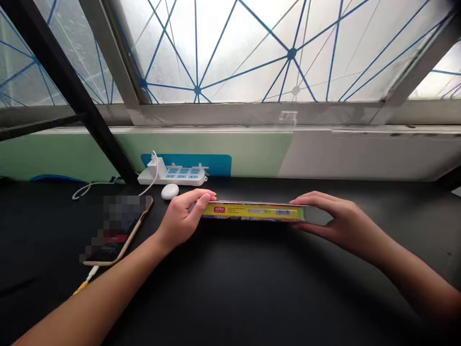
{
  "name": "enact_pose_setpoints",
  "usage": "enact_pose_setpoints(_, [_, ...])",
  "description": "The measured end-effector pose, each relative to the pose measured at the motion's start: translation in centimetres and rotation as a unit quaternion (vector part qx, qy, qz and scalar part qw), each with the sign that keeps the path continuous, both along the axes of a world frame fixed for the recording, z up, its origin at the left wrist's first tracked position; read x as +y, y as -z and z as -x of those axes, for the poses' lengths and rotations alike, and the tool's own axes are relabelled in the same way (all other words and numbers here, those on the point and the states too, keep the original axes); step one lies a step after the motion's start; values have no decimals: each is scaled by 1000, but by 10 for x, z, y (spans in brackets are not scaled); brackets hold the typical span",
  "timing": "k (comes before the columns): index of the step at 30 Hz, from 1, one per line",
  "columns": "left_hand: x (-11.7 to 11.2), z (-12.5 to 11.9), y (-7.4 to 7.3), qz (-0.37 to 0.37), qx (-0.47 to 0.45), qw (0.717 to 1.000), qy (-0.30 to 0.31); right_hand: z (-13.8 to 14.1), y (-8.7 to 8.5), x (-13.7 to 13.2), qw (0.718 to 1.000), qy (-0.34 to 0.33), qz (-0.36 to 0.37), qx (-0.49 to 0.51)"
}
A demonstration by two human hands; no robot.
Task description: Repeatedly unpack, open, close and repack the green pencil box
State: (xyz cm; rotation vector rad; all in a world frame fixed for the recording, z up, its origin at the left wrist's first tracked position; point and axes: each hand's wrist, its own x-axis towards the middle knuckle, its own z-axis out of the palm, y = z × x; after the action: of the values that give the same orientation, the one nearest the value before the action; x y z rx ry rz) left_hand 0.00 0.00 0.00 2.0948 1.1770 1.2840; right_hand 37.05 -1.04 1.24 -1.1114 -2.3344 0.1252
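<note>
A long, thin yellow box (252, 211) with a red label and a barcode on its side is held level between my two hands, above the black tabletop. My left hand (185, 214) grips its left end, thumb against the near side. At the other end, my right hand (326, 211) pinches the box with fingers on top and thumb below. The side edge faces me, so its broad faces are mostly hidden, and I cannot tell what is inside.
A phone (124, 240) in a tan-edged case lies left of my left forearm, with a cable (92, 274) plugged in. Behind are a white earbud-style case (170, 191) and a power strip (183, 176). A black metal post (72, 81) slants at left before the window.
</note>
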Motion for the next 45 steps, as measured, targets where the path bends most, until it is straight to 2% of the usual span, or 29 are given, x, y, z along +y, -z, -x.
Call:
enact_pose_setpoints(3, [-3,-2,1,52,-44,998,5,1,0,0,1000,-4,1,-9])
enact_pose_setpoints(6, [-3,-5,1,110,-148,983,-12,2,0,-1,1000,-10,-9,-17])
enact_pose_setpoints(10, [-1,-8,3,165,-279,946,-27,1,5,-3,998,-9,-41,-37])
enact_pose_setpoints(16, [6,-5,4,243,-430,868,-50,2,10,-4,995,-2,-67,-80])
enact_pose_setpoints(19, [9,-4,4,252,-470,846,-24,7,13,-4,994,-18,-57,-97])
enact_pose_setpoints(23, [11,-6,6,238,-483,843,12,19,22,-6,991,-37,-49,-115])
enact_pose_setpoints(25, [12,-6,7,237,-460,856,3,26,26,-8,990,-42,-55,-121])
enact_pose_setpoints(27, [14,-2,8,240,-385,891,-34,32,29,-10,989,-44,-61,-126])
enact_pose_setpoints(30, [20,11,7,227,-143,956,-115,42,31,-12,987,-42,-68,-140])
enact_pose_setpoints(32, [23,20,6,207,16,968,-142,51,31,-11,983,-42,-74,-160])
enact_pose_setpoints(33, [24,23,5,213,59,965,-138,56,32,-11,981,-41,-78,-174])
enact_pose_setpoints(35, [25,25,5,234,88,962,-113,69,31,-11,975,-30,-86,-203])
enact_pose_setpoints(39, [22,20,8,243,74,964,-76,104,29,-13,966,-10,-78,-246])
enact_pose_setpoints(45, [21,20,6,230,88,967,-61,159,20,-11,964,-59,-58,-252])
